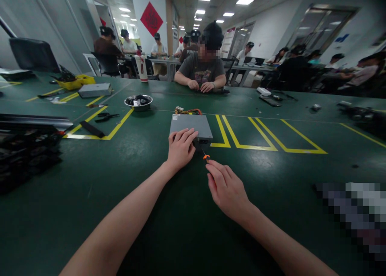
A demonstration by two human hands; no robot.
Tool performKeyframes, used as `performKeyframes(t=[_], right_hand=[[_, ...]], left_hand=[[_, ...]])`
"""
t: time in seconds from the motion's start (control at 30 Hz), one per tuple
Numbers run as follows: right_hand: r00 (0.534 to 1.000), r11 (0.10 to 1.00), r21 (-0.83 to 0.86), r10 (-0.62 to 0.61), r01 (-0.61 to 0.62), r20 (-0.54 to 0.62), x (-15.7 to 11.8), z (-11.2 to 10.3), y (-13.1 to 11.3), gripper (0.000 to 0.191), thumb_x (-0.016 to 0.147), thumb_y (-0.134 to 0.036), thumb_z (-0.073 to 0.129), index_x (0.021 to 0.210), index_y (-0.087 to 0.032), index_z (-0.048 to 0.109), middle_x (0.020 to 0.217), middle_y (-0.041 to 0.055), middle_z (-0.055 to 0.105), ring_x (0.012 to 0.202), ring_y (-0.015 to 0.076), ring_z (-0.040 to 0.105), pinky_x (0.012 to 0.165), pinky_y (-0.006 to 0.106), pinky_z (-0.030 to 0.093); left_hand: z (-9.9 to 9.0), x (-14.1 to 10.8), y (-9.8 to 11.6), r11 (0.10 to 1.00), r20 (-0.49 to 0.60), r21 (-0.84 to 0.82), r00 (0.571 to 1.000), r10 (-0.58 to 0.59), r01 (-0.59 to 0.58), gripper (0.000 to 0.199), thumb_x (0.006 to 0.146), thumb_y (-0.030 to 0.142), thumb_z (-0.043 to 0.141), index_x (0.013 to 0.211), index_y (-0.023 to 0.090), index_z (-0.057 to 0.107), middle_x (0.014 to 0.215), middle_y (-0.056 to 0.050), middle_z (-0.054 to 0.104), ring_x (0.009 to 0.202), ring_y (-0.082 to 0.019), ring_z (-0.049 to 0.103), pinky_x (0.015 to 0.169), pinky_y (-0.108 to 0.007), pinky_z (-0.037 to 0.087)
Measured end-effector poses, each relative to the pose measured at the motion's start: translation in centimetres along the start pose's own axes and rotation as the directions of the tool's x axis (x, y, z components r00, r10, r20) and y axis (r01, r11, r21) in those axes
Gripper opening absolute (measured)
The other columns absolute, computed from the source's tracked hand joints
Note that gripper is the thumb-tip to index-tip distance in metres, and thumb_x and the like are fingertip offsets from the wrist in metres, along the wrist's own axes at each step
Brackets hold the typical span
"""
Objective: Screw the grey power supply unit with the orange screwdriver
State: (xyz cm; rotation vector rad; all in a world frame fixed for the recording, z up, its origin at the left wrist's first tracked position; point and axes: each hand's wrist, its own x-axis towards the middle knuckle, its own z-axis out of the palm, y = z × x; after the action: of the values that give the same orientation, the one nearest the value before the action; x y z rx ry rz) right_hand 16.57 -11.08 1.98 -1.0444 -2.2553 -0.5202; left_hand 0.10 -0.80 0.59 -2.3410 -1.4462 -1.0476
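A grey metal computer power supply unit (pixel 199 123) lies flat on the green table in front of me, with bundled coloured wires (pixel 189 111) at its far side. My left hand (pixel 182 147) grips its near left corner, fingers over the top and thumb down by the near face. In my right hand (pixel 226 183), a screwdriver (pixel 206 157) with an orange and black handle is pinched between the fingers. Its thin shaft points at the near face, below the power socket (pixel 204 141). Whether the tip touches a screw is too small to tell.
A metal bowl (pixel 138 101) of small parts stands at back left, near another grey box (pixel 95 90) and a yellow tray (pixel 75 81). Black parts (pixel 27 151) are piled at left. Across the table sits a person (pixel 200 67). A phone (pixel 269 101) lies at back right.
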Motion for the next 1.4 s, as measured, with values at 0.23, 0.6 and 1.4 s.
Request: performKeyframes(t=[0.23,0.6,1.4], right_hand=[[0.998,0.997,-0.053,-0.049,0.051,0.042,0.9,-0.4,0.0,0.023,0.083,-0.022,0.048,0.104,-0.014,0.054,0.107,0.0111,0.059,0.081,0.0173,0.055,0.068,0.031,0.047],[0.999,0.999,0.039,0.027,-0.029,0.045,1.6,-0.9,-0.2,0.028,0.081,-0.012,0.045,0.109,-0.012,0.046,0.102,0.0117,0.057,0.091,0.0183,0.057,0.074,0.031,0.049],[0.986,0.992,0.017,0.126,-0.128,0.105,0.6,-0.4,0.4,0.021,0.084,-0.018,0.042,0.093,-0.017,0.061,0.080,0.0067,0.057,0.070,0.0149,0.054,0.062,0.027,0.042]], left_hand=[[-0.3,0.1,0.2,1.000,-0.006,-0.002,1.000,0.008,-0.008,0.038,0.083,0.018,0.044,0.120,0.026,0.050,0.127,-0.002,0.053,0.119,-0.021,0.043,0.099,-0.042,0.024],[-0.7,1.0,-0.4,0.994,0.033,0.031,0.994,0.100,-0.101,0.033,0.083,0.019,0.044,0.114,0.021,0.053,0.126,-0.003,0.053,0.123,-0.019,0.041,0.104,-0.038,0.025],[0.2,0.9,-1.0,0.991,0.032,0.037,0.991,0.127,-0.128,0.036,0.084,0.023,0.045,0.120,0.022,0.048,0.131,-0.004,0.049,0.121,-0.020,0.042,0.098,-0.039,0.030]])
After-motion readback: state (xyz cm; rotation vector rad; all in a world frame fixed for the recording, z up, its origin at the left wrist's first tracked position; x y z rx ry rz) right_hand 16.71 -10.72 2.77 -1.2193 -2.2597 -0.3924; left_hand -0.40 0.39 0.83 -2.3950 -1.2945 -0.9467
